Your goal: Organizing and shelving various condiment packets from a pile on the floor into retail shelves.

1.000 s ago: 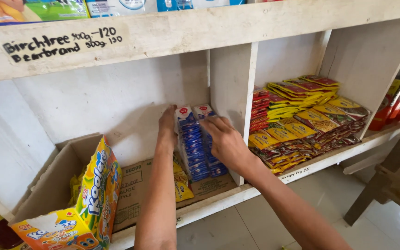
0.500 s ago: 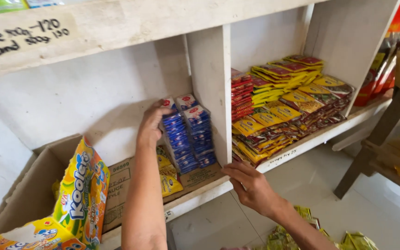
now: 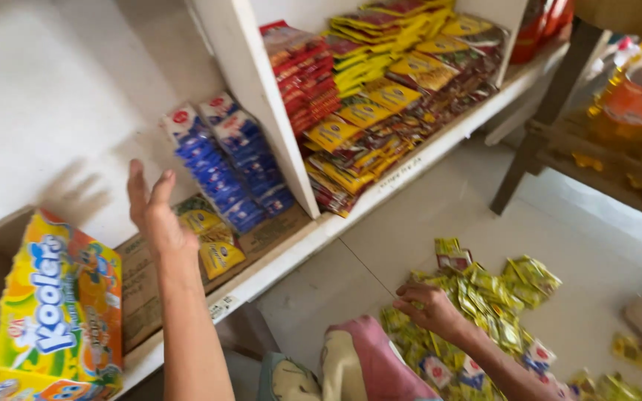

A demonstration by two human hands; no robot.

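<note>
Yellow-green sachets are lying scattered on the floor, and the right hand is now reaching down into them, its fingers curling over the near edge of the pile; whether a sachet is already pinched under them cannot be told. Half a second ago this hand was hanging empty above the floor, so a fresh pick-up is starting. Farther up, the left hand is hovering open and empty, fingers spread, having come off the blue packets, which it was steadying earlier. Those packets are standing just beyond its fingertips against the divider. Beside the wrist, a bright carton is sitting on the shelf.
</note>
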